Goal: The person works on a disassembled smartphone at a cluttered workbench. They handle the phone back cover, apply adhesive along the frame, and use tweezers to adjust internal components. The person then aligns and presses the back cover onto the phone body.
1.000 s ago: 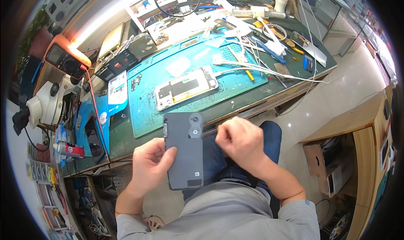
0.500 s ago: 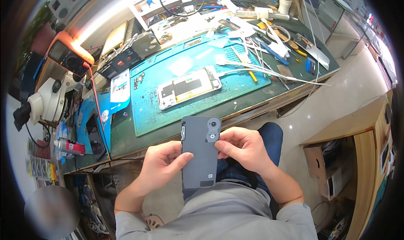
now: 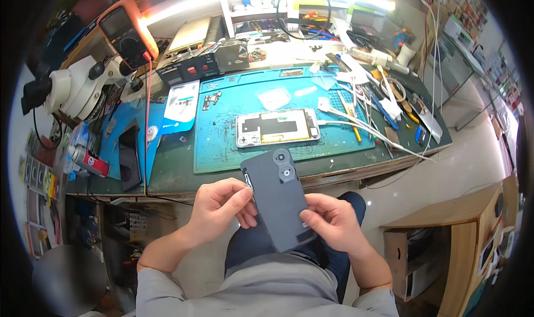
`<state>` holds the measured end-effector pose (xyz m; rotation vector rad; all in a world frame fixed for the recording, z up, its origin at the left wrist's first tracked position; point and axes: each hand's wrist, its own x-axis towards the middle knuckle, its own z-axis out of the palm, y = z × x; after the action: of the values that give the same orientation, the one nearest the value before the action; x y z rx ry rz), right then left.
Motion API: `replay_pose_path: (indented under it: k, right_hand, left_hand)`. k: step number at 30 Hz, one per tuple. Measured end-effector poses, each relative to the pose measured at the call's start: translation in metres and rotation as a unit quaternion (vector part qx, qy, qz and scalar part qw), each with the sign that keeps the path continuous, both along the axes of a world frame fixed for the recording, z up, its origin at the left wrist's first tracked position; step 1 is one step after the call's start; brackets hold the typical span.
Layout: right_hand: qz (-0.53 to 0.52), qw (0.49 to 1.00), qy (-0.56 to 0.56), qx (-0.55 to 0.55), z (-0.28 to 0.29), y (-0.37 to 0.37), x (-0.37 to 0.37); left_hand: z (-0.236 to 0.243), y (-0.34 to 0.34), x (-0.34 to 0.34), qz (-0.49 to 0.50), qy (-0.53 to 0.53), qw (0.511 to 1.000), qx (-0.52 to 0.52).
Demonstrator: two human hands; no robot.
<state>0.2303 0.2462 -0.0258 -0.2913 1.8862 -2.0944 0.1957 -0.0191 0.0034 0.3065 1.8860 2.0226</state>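
Observation:
Over my lap I hold a dark grey phone back cover, tilted, with two round camera rings at its top end. My right hand grips its lower right edge, thumb on top and fingers beneath. At its upper left edge, by a small silvery strip, my left hand has thumb and index finger pinched together; the other fingers curl below. Beyond them, an opened white-framed phone lies on a blue work mat, its dark and yellow-edged inner parts showing. A white cable runs to its right end.
A black phone, red spray can and white microscope are at the left. An orange multimeter stands behind, beside a black box. Hand tools and cables crowd the right bench end. A wooden cabinet stands right.
The cover has turned so its top leans left. My right hand has slid down to its lower edge; my left hand has moved up its side. The view has shifted, showing more of the bench back.

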Motion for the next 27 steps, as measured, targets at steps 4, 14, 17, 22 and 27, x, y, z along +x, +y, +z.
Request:
replay_pose_path:
  k: [4, 14, 17, 22, 27]
  right_hand:
    - [-0.144, 0.986, 0.081, 0.023, 0.026, 0.009, -0.033]
    - [-0.225, 0.944, 0.152, 0.188, 0.008, 0.062, -0.276]
    - [-0.202, 0.909, 0.232, 0.281, 0.002, 0.063, -0.314]
    - [-0.277, 0.723, 0.342, 0.532, 0.012, 0.04, -0.294]
    - [-0.287, 0.624, 0.383, 0.618, 0.015, 0.051, -0.275]
  left_hand:
    - [-0.011, -0.036, -0.003, 0.099, 0.07, 0.993, 0.007]
    - [-0.022, -0.121, 0.021, 0.348, 0.293, 0.883, -0.113]
    - [-0.034, -0.177, 0.026, 0.469, 0.369, 0.783, -0.176]
    - [-0.034, -0.246, 0.029, 0.584, 0.372, 0.652, -0.308]
    - [-0.032, -0.241, 0.02, 0.566, 0.375, 0.638, -0.362]
